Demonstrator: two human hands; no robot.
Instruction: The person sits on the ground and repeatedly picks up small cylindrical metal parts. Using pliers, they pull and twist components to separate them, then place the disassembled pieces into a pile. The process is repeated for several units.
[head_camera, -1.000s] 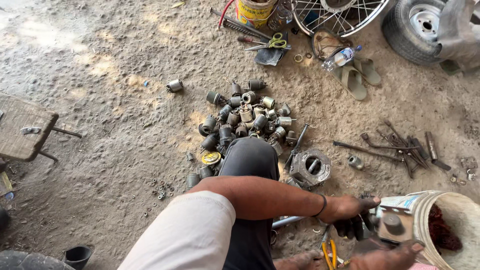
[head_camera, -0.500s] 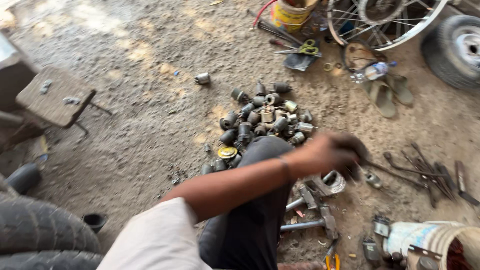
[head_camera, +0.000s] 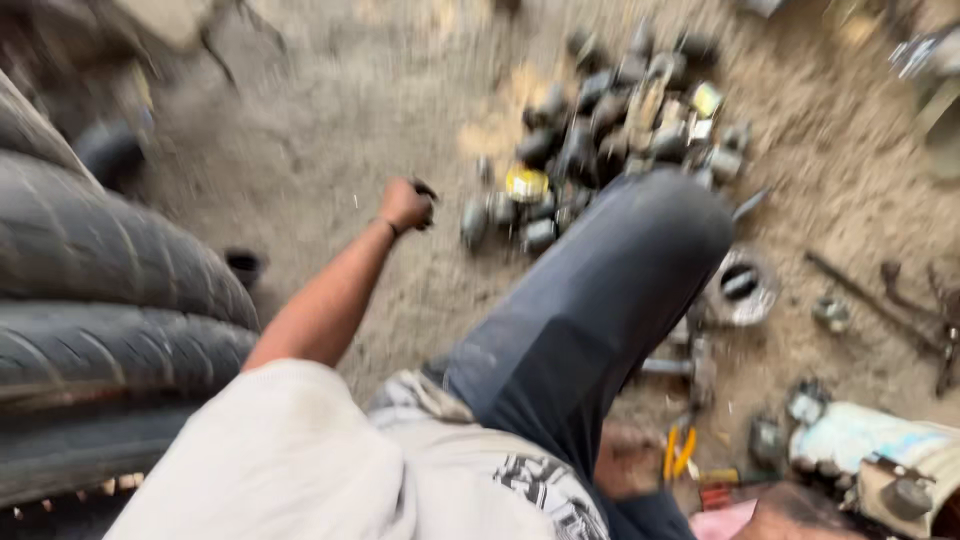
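Note:
The view is blurred by motion. My left hand (head_camera: 405, 205) is stretched out over the dirt floor to the left of my bent knee (head_camera: 640, 260), its fingers closed on a small dark part (head_camera: 426, 190). It hovers just left of a heap of dark metal bushings and cylinders (head_camera: 600, 130). A brown shape at the bottom edge, beside a pink thing, seems to be my right hand (head_camera: 790, 512); its fingers cannot be made out.
Stacked black tyres (head_camera: 100, 300) fill the left side. A round metal ring part (head_camera: 742, 285) lies right of my knee, with rods (head_camera: 860, 290) further right. Yellow-handled pliers (head_camera: 680, 452) and a white bucket (head_camera: 900, 470) sit at the lower right.
My left hand swung from the lower right by the bucket, across my knee, to the left of the parts heap, closed on a small dark part. The view turned left toward the tyres.

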